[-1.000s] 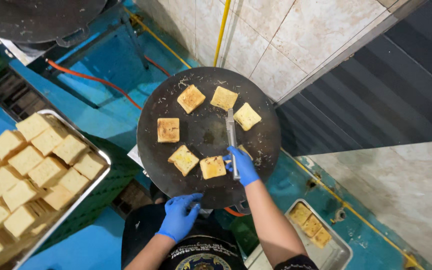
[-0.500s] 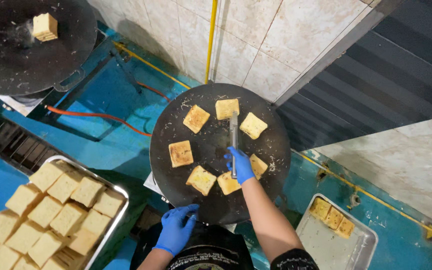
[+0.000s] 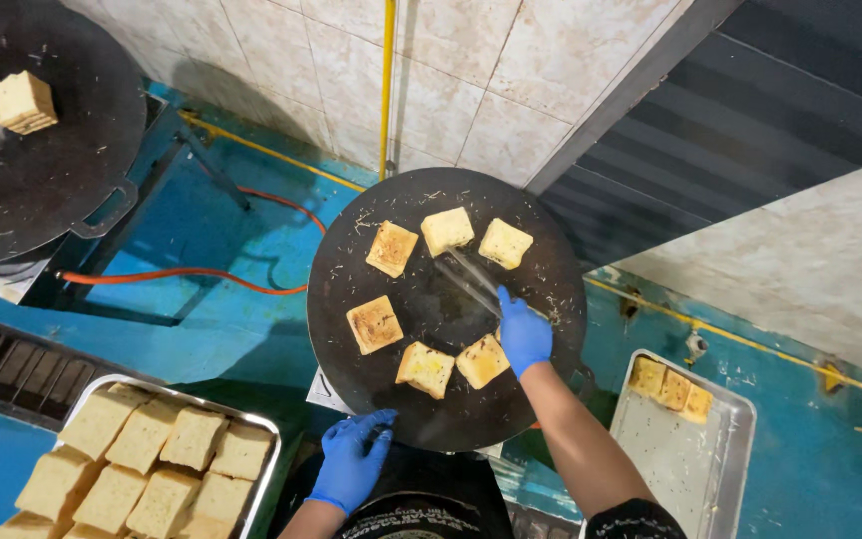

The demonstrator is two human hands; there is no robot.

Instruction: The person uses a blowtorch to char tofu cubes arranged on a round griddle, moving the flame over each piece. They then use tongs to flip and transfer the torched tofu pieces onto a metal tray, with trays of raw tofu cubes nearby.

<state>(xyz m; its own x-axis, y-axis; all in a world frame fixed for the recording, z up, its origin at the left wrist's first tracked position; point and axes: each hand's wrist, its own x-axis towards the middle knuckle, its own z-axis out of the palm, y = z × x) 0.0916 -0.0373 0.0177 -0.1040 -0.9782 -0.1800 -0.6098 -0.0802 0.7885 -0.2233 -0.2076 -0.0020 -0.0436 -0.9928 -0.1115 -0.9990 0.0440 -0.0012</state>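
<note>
The right hand (image 3: 523, 334) (blue-gloved) grips tongs (image 3: 471, 279) over the griddle (image 3: 446, 304), where six toasts (image 3: 391, 249) lie. The left hand (image 3: 353, 461), fingers spread and empty, rests at the griddle's near rim.

Both hands, the left hand (image 3: 353, 461) and the right hand (image 3: 524, 333), wear blue gloves, with bare forearms and dark short sleeves.

Metal tongs (image 3: 469, 281) lie slanted over the black round griddle (image 3: 351, 268), among six toasted bread squares (image 3: 391, 248).
</note>
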